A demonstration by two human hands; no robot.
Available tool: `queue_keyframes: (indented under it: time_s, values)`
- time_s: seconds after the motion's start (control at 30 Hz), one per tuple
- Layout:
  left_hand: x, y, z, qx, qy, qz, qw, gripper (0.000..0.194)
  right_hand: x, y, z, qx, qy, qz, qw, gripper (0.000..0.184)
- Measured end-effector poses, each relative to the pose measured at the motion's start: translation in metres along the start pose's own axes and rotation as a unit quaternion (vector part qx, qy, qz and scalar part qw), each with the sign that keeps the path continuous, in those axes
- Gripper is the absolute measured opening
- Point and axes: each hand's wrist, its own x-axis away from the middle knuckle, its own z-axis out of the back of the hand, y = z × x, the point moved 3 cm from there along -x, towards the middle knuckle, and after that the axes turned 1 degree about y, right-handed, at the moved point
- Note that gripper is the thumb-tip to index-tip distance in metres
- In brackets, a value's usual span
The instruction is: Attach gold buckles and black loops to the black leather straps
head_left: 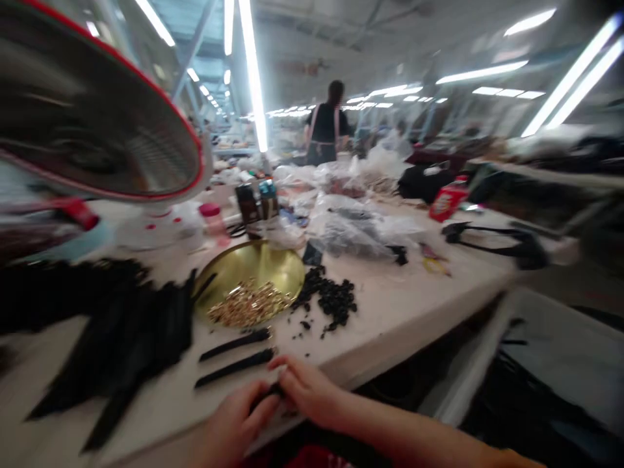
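Observation:
My left hand (238, 416) is closed around a black strap (266, 394) near the table's front edge; most of the strap is hidden by my fingers. Against its end press the fingers of my right hand (309, 393), and blur hides any small part between them. Just beyond lie two black straps with gold-coloured ends, a farther one (234, 344) and a nearer one (234, 368). Behind these is a gold-coloured bowl (248, 257) holding many small gold-coloured metal pieces (251, 302). Small black pieces (336, 302) are heaped to its right.
A stack of black strips (131, 338) covers the table's left side. Over it leans a red-rimmed fan (97, 110). Clear plastic bags (361, 224), a red container (448, 198) and scissors (433, 260) lie farther back. A person (326, 127) stands in the background. A pale bin (565, 351) sits right.

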Motion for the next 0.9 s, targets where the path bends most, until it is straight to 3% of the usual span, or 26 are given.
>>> queue_keyframes:
  time_s: [0.07,0.17,0.3,0.4,0.47,0.53,0.63,0.7,0.9]
  values:
    - [-0.011,-0.006,0.020,-0.065,0.074,-0.091,0.991,0.017,-0.019,-0.001,0.000,0.028,0.017,0.023,0.999,0.029]
    - [-0.033,-0.018,0.042,-0.197,0.167,-0.126,0.958,0.030,-0.051,0.001,0.004,0.092,0.037,0.041,0.994,0.030]
    - [-0.057,-0.032,0.042,-0.271,0.193,-0.121,0.935,0.029,-0.061,0.021,0.010,0.221,0.067,0.070,0.970,0.031]
    - [-0.063,-0.044,0.050,-0.297,0.223,-0.134,0.919,0.028,-0.054,0.045,0.016,0.254,0.092,0.138,0.953,0.028]
    - [-0.062,-0.055,0.073,-0.334,0.261,-0.085,0.902,0.029,-0.048,0.055,0.017,0.272,0.107,0.212,0.933,0.024]
    - [-0.064,-0.070,0.107,-0.377,0.304,0.045,0.874,0.026,-0.045,0.058,0.016,0.290,0.112,0.273,0.910,0.021]
    - [-0.074,-0.086,0.144,-0.388,0.324,0.129,0.853,0.029,-0.044,0.053,0.014,0.309,0.108,0.323,0.888,0.019]
    - [-0.085,-0.092,0.153,-0.388,0.324,0.150,0.850,0.030,-0.045,0.048,0.014,0.314,0.109,0.328,0.884,0.018]
    - [-0.096,-0.092,0.147,-0.377,0.336,0.190,0.842,0.026,-0.045,0.046,0.012,0.289,0.117,0.291,0.905,0.020]
